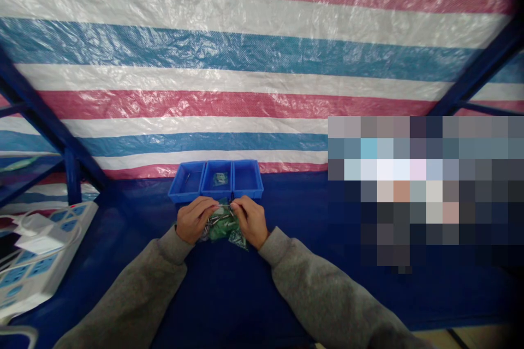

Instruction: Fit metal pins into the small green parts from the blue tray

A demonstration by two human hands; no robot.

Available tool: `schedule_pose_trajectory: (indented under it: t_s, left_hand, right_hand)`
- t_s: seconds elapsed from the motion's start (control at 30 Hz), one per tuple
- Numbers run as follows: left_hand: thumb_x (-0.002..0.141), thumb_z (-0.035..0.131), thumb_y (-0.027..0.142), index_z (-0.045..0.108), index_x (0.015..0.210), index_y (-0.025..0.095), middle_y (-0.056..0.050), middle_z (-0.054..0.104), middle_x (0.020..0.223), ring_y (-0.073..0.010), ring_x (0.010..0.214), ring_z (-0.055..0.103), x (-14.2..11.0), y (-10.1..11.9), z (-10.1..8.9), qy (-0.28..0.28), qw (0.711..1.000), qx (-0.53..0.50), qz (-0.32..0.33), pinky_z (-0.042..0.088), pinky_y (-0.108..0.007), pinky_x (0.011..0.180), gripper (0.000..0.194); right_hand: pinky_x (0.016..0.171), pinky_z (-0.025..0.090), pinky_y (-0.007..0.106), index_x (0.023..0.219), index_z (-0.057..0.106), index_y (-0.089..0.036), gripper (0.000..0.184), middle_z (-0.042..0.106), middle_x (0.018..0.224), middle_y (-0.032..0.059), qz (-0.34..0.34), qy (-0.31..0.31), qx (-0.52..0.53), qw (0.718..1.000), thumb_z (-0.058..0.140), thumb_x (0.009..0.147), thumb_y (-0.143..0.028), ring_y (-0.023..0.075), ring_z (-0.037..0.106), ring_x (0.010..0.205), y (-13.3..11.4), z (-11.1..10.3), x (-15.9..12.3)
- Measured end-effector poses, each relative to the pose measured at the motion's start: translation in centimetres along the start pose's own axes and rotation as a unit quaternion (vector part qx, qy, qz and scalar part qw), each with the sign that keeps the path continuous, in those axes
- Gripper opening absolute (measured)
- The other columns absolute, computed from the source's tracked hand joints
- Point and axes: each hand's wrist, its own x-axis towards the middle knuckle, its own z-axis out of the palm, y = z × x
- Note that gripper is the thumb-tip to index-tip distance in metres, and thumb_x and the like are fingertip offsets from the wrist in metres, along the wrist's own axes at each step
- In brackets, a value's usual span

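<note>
My left hand (196,219) and my right hand (251,221) face each other over the dark blue table, fingers closed in a pinch. A thin silvery piece (225,205) spans the gap between their fingertips; its exact kind is too small to tell. Directly beneath lies a green plastic bag (224,230) with several slim metallic pieces on it, partly covered by my hands. A small clear packet (237,239) rests at the bag's lower right, close under my right hand.
Three joined blue bins (187,196) stand just beyond my hands; the middle one holds a small clear packet (220,178). White power strips (61,262) with plugs and cables lie at left. Striped plastic sheeting (245,54) hangs behind, between blue frame bars. A blurred-out area covers the right.
</note>
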Motion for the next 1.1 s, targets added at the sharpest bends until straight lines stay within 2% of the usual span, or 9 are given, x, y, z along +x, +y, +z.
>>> schedule_pose_trajectory:
  t_s: [0.2, 0.37, 0.57, 0.73, 0.87, 1.03, 1.1]
  left_hand:
    - [0.088, 0.047, 0.023, 0.062, 0.083, 0.017, -0.005, 0.067, 0.079, -0.0131, 0.076, 0.062, 0.3, 0.3, -0.3, 0.006, 1.000, 0.011, -0.009, 0.051, -0.025, 0.072, 0.017]
    - [0.088, 0.047, 0.023, 0.061, 0.080, 0.016, -0.005, 0.065, 0.075, -0.0124, 0.070, 0.061, 0.2, 0.5, -0.4, -0.010, 1.000, 0.017, -0.010, 0.049, -0.023, 0.067, 0.018]
    - [0.088, 0.046, 0.020, 0.062, 0.082, 0.015, -0.006, 0.066, 0.077, -0.0124, 0.072, 0.062, 0.1, 0.4, -0.4, -0.019, 1.000, 0.006, 0.002, 0.049, -0.023, 0.069, 0.018]
    - [0.085, 0.054, 0.021, 0.063, 0.088, 0.015, -0.006, 0.068, 0.082, -0.0131, 0.077, 0.063, 0.2, 0.5, -0.4, 0.005, 1.000, -0.011, 0.024, 0.051, -0.024, 0.071, 0.011]
    - [0.084, 0.055, 0.018, 0.065, 0.094, 0.016, -0.006, 0.069, 0.088, -0.0144, 0.082, 0.063, 0.3, 0.8, -0.5, 0.022, 0.999, -0.010, 0.023, 0.052, -0.027, 0.077, 0.015]
    - [0.084, 0.054, 0.019, 0.067, 0.092, 0.016, -0.006, 0.069, 0.090, -0.0154, 0.084, 0.064, 0.2, 1.1, -0.6, 0.036, 0.999, -0.010, -0.014, 0.052, -0.028, 0.081, 0.016]
    - [0.084, 0.053, 0.019, 0.067, 0.095, 0.016, -0.005, 0.070, 0.089, -0.0134, 0.077, 0.065, 0.0, 1.0, -0.7, 0.044, 0.998, -0.011, -0.048, 0.052, -0.025, 0.076, 0.018]
  right_hand:
    - [0.066, 0.046, 0.025, 0.100, 0.062, -0.019, 0.018, 0.063, 0.079, 0.0034, -0.007, -0.004, 0.021, 1.000, 0.050, 0.089, -0.026, 0.0132, 0.057, 0.067, -0.1, 0.0, 0.0]
    - [0.071, 0.047, 0.027, 0.094, 0.064, -0.020, 0.017, 0.064, 0.082, 0.0042, -0.029, -0.003, 0.037, 0.999, 0.048, 0.090, -0.024, 0.0146, 0.059, 0.075, -0.3, -0.1, 0.0]
    - [0.070, 0.046, 0.027, 0.088, 0.063, -0.018, 0.018, 0.063, 0.079, 0.0046, -0.025, -0.016, 0.020, 0.999, 0.046, 0.091, -0.025, 0.0145, 0.058, 0.073, -0.3, -0.3, 0.0]
    - [0.069, 0.046, 0.026, 0.086, 0.062, -0.017, 0.019, 0.061, 0.076, 0.0041, -0.028, -0.019, 0.014, 0.999, 0.046, 0.091, -0.024, 0.0137, 0.057, 0.071, -0.1, -0.3, 0.0]
    - [0.071, 0.047, 0.026, 0.087, 0.064, -0.017, 0.017, 0.063, 0.079, 0.0045, -0.032, -0.027, 0.017, 0.999, 0.048, 0.090, -0.023, 0.0138, 0.058, 0.073, 0.2, 0.0, -0.1]
    - [0.071, 0.047, 0.026, 0.088, 0.065, -0.018, 0.018, 0.064, 0.079, 0.0047, -0.033, -0.015, 0.012, 0.999, 0.049, 0.090, -0.024, 0.0140, 0.058, 0.073, 0.4, 0.1, -0.2]
    - [0.069, 0.046, 0.026, 0.088, 0.065, -0.017, 0.018, 0.063, 0.077, 0.0045, -0.024, -0.002, 0.009, 1.000, 0.048, 0.090, -0.024, 0.0138, 0.057, 0.071, 0.4, 0.0, -0.2]
